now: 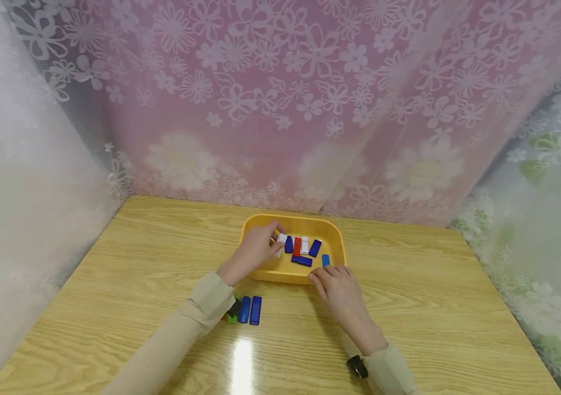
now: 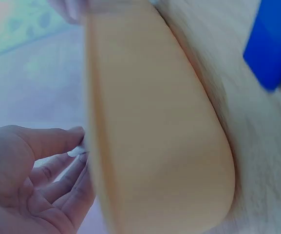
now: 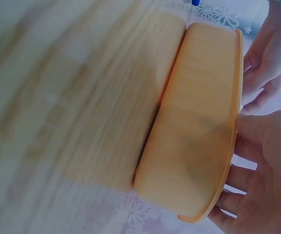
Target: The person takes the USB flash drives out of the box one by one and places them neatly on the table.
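Note:
A yellow plastic tray point(image 1: 292, 277) stands on the wooden table. My left hand point(image 1: 256, 247) reaches over the tray's left side and pinches a small white flat-sided piece point(image 1: 281, 238) between thumb and fingertips. In the left wrist view, the tray wall hides most of that piece. At the front right corner my right hand point(image 1: 340, 291) holds the rim, fingers bent over it. Close to those fingers lies a light blue piece point(image 1: 326, 260). Inside the tray are also a red piece point(image 1: 297, 247), another white piece point(image 1: 304, 245) and several dark blue pieces point(image 1: 302, 261).
In front of the tray, a dark blue piece point(image 1: 256, 310) and a rounded blue piece point(image 1: 244, 310) lie side by side. Left of them is a green piece point(image 1: 232, 319), partly hidden by the left wrist's camera. A pink flowered curtain point(image 1: 280, 109) hangs behind the table point(image 1: 409, 285).

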Available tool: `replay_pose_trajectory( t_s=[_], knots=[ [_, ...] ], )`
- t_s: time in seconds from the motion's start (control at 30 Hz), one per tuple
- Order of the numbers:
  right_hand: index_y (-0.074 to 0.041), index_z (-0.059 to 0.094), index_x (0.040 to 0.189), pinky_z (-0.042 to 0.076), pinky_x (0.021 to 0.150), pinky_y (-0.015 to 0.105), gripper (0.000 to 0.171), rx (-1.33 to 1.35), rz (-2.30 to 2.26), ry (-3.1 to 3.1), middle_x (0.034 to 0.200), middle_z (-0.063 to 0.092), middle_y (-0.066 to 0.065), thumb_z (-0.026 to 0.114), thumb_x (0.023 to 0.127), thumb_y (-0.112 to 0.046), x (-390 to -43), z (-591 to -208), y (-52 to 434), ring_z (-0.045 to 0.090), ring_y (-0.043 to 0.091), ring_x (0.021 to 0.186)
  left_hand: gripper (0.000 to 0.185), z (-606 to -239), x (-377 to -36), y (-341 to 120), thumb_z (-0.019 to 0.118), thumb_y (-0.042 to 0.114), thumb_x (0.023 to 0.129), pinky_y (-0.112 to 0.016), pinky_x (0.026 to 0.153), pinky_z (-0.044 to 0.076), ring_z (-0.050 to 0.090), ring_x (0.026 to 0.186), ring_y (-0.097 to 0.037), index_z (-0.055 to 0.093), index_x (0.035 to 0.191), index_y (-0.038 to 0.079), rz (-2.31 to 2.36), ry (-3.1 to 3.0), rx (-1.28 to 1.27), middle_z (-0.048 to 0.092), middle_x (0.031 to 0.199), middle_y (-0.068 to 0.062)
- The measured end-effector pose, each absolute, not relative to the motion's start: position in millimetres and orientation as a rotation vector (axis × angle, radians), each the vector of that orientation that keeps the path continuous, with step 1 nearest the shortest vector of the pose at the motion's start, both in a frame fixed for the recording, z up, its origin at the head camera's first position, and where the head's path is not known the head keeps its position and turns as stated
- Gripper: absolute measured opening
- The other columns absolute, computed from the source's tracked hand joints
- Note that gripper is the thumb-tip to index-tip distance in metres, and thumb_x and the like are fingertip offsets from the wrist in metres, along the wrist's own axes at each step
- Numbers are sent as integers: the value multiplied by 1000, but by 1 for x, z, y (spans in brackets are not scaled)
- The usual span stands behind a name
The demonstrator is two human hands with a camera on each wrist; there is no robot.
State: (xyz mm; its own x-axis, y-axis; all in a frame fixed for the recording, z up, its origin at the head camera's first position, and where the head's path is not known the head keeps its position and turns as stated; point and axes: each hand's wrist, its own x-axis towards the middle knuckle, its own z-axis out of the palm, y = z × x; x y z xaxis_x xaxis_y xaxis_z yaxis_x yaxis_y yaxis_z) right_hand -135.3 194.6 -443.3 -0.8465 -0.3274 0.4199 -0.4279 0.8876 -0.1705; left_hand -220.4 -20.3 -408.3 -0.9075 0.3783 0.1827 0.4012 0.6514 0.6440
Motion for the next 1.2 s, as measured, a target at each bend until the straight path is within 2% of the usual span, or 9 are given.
replay_pose_trajectory(
  t_s=[0.33,0.67,0.9,1.03,1.2],
  knots=[
    [-11,73,95,48,93,52,13,552,357,-2678,86,70,3,66,100,-22,-136,-444,195,60,28,83,22,-399,-183,-32,72,13,95,-28,68,57,70,82,-18,62,115,10,-1198,-2750,-713,73,95,-5],
    [-11,72,95,48,94,53,14,544,350,-2688,87,70,4,66,100,-22,-138,-443,196,61,29,85,20,-417,-146,-40,74,11,94,-22,64,53,68,75,-13,62,110,10,-1195,-2729,-830,72,87,-2],
    [-12,72,93,48,91,51,13,550,341,-2675,86,70,3,67,99,-22,-138,-444,196,60,28,82,19,-436,-133,-39,77,7,90,-19,60,50,62,69,-6,63,104,9,-1161,-2789,-892,68,80,1],
    [-11,72,93,48,91,51,13,552,343,-2674,85,69,3,67,99,-21,-138,-445,197,59,28,81,19,-442,-130,-39,78,7,89,-19,57,45,53,63,-4,64,103,7,-1112,-2879,-876,62,76,3],
    [-12,72,94,48,91,51,13,562,345,-2676,85,69,3,67,99,-21,-137,-445,196,59,28,82,20,-446,-129,-39,80,12,88,-22,57,41,46,62,-6,65,101,7,-1018,-2941,-846,56,76,4]
  ],
)
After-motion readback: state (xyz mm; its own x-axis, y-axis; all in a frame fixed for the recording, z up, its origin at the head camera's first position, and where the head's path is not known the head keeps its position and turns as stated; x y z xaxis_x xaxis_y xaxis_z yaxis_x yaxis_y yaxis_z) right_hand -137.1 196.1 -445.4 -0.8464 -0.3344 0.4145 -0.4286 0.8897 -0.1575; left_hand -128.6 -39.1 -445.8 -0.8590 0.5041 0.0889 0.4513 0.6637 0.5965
